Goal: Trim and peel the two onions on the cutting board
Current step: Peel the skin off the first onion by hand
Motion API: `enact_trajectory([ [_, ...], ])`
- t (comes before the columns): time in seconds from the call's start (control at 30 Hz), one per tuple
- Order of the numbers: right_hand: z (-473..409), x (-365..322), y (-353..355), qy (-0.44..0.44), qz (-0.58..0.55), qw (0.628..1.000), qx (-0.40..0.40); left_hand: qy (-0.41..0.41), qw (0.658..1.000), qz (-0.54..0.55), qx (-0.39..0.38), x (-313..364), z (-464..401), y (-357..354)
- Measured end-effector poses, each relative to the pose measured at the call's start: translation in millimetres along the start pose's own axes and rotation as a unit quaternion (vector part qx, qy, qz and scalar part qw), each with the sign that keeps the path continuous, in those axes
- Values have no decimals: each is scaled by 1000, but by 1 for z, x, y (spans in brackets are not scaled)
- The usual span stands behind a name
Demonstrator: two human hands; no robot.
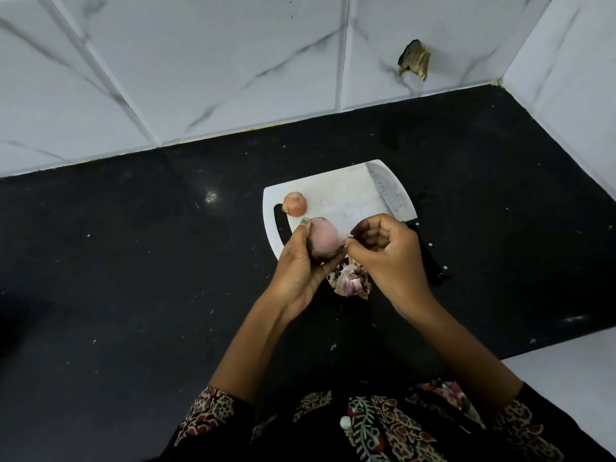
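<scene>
Left hand (301, 261) curled round pale pinkish onion (325, 236), held just above near edge of cutting board (336, 198). Right hand (388, 251) curled, fingertips pinching at skin on onion's side, I think. Second onion (295, 204), unpeeled, sits on board by handle slot. Knife (391, 195) along board's right edge. Peel scraps (350, 281) on black table (133, 278) under my hands.

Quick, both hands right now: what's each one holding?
Left hand: grips the pale onion, lifted above the cutting board.
Right hand: fingers curled, pinching at the onion's skin edge.
</scene>
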State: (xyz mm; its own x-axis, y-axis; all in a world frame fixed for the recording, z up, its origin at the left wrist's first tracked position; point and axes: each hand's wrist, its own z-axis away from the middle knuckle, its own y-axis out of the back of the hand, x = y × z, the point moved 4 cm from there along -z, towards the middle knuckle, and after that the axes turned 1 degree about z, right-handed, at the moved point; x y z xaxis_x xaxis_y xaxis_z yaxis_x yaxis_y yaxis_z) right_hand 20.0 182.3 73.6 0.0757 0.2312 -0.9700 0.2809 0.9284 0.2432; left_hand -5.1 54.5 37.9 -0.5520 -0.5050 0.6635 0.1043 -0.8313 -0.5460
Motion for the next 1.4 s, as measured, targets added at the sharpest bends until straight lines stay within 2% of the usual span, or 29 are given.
enact_trajectory([
  [0.1, -8, 20, 11, -32, 53, 998, 33, 15, 999, 30, 9, 0, -1, 2],
  [0.2, -12, 36, 11, -48, 148, 988, -20, 19, 999, 31, 24, -1, -2, 1],
  [0.27, -10, 33, 7, -27, 188, 981, -49, 21, 999, 38, 33, -2, -4, 2],
  [0.33, -5, 22, 2, -14, 146, 988, -48, 20, 998, 38, 35, -3, -4, 2],
  [0.4, 1, 12, -5, -27, 57, 996, -61, 16, 999, 26, 27, -4, -3, 3],
  [0.47, 6, 6, -12, -44, 16, 996, -78, 11, 1000, 6, 11, -4, -1, 0],
  [0.8, 5, 7, -13, -54, 18, 997, -48, -15, 999, -31, -27, -8, 1, -6],
  [0.93, 3, 7, -12, -44, 19, 997, -61, -8, 1000, -23, -10, -8, 1, -5],
  [1.07, 2, 11, -8, -34, 12, 999, -25, -4, 1000, 2, -2, -5, 0, -2],
  [1.17, 5, 14, -10, -56, -41, 997, -18, -6, 1000, -11, 9, -5, 1, -2],
  [1.4, 9, 15, -15, -62, -21, 997, -31, -30, 998, -53, -30, -4, 2, -7],
])
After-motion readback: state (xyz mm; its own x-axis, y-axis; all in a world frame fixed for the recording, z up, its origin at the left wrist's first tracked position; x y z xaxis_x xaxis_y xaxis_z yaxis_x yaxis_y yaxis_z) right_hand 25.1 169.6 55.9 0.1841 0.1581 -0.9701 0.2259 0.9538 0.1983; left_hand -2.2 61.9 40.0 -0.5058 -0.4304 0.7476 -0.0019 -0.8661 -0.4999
